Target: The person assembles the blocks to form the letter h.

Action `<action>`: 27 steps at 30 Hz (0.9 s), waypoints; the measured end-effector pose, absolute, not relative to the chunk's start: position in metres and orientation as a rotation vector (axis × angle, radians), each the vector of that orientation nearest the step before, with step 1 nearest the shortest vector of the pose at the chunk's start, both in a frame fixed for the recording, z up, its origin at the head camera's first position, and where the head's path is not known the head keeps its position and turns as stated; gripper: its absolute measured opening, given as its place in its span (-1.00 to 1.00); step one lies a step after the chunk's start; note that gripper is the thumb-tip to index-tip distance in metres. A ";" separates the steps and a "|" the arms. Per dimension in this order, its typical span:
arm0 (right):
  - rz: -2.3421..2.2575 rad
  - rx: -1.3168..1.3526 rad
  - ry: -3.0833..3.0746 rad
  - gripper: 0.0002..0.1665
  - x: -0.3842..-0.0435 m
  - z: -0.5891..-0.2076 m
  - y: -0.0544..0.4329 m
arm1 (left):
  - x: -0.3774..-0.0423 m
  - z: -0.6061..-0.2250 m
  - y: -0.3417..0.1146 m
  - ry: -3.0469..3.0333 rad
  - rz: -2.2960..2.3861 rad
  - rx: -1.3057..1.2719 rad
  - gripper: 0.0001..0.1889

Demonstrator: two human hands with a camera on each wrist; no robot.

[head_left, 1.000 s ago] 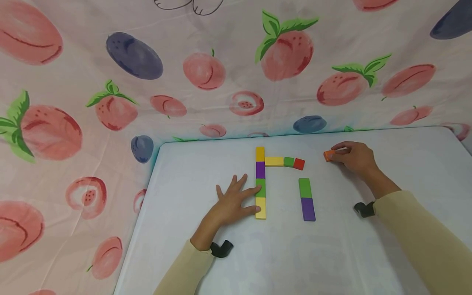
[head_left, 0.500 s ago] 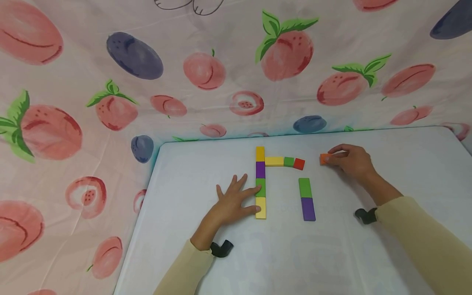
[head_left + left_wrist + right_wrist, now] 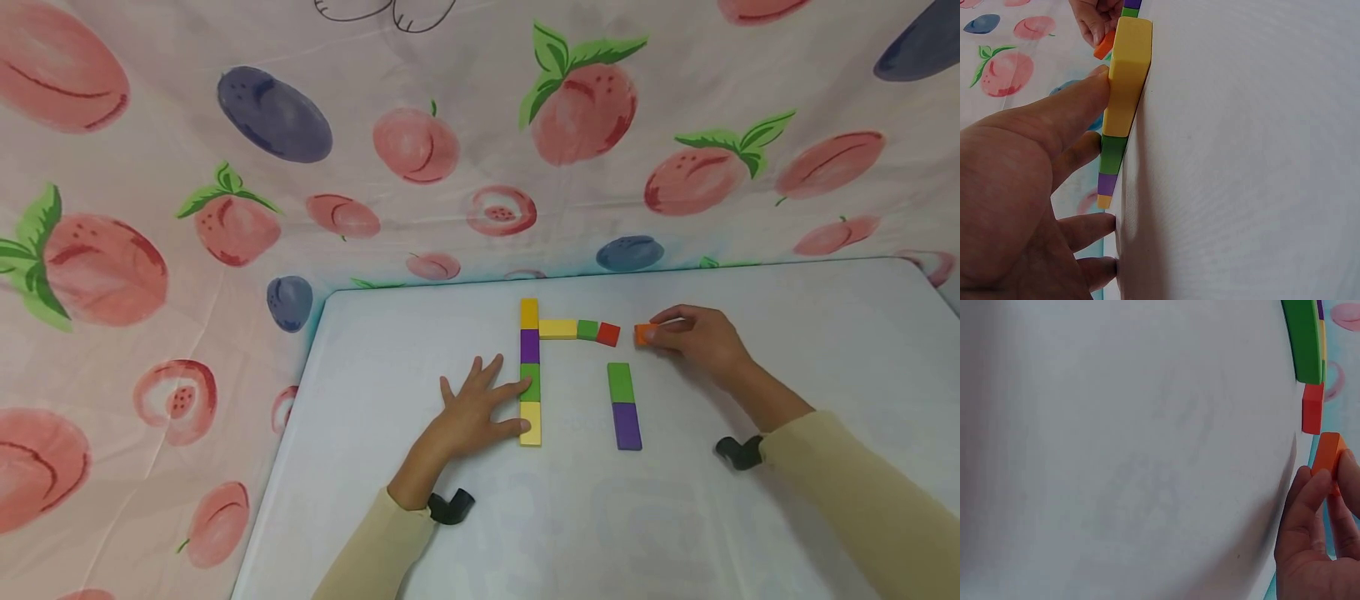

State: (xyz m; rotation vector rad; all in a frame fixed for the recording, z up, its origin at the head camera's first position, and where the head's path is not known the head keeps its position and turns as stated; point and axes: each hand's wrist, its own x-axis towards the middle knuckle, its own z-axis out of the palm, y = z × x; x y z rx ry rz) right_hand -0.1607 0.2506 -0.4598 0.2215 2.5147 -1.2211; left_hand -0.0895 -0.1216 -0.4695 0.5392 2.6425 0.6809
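My right hand (image 3: pixel 701 337) pinches a small orange block (image 3: pixel 643 335) between thumb and fingers, just right of a red block (image 3: pixel 608 334). That red block ends a short row with a green block (image 3: pixel 587 330) and a long yellow block (image 3: pixel 558 329). The row meets an upright column made of an orange-yellow block (image 3: pixel 529 313), a purple block (image 3: pixel 529 346), a green block (image 3: pixel 530 390) and a pale yellow block (image 3: pixel 531 435). With fingers spread, my left hand (image 3: pixel 472 414) touches the column's lower two blocks; in the left wrist view its thumb lies against the yellow block (image 3: pixel 1127 75).
Below the red block, a green block (image 3: pixel 620 382) and a purple block (image 3: pixel 627 426) lie end to end. The white table (image 3: pixel 360 358) meets a fruit-printed cloth (image 3: pixel 465 83) at its back and left edges. Dark wrist pieces (image 3: pixel 452 507) jut from both sleeves.
My right hand has carried the orange block left and slightly nearer, toward the red block. The left hand and the laid blocks have stayed in place.
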 end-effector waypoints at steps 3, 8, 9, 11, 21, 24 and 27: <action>-1.228 0.202 2.502 -0.42 -0.159 -0.461 0.248 | -0.089 -0.469 -0.122 2.641 0.689 0.538 -0.33; -1.225 0.143 2.498 -0.46 -0.157 -0.464 0.242 | -0.090 -0.470 -0.122 2.640 0.680 0.538 -0.33; -1.222 0.130 2.499 -0.47 -0.157 -0.465 0.241 | -0.090 -0.470 -0.122 2.640 0.679 0.537 -0.33; -1.218 0.108 2.500 -0.48 -0.155 -0.465 0.239 | -0.090 -0.470 -0.122 2.640 0.678 0.536 -0.33; -1.232 0.094 2.512 -0.45 -0.151 -0.462 0.227 | -0.090 -0.470 -0.121 2.647 0.673 0.540 -0.33; -1.238 0.078 2.519 -0.44 -0.150 -0.461 0.225 | -0.089 -0.470 -0.121 2.652 0.673 0.541 -0.33; -1.216 0.091 2.531 -0.45 -0.149 -0.460 0.223 | -0.089 -0.470 -0.121 2.652 0.673 0.543 -0.33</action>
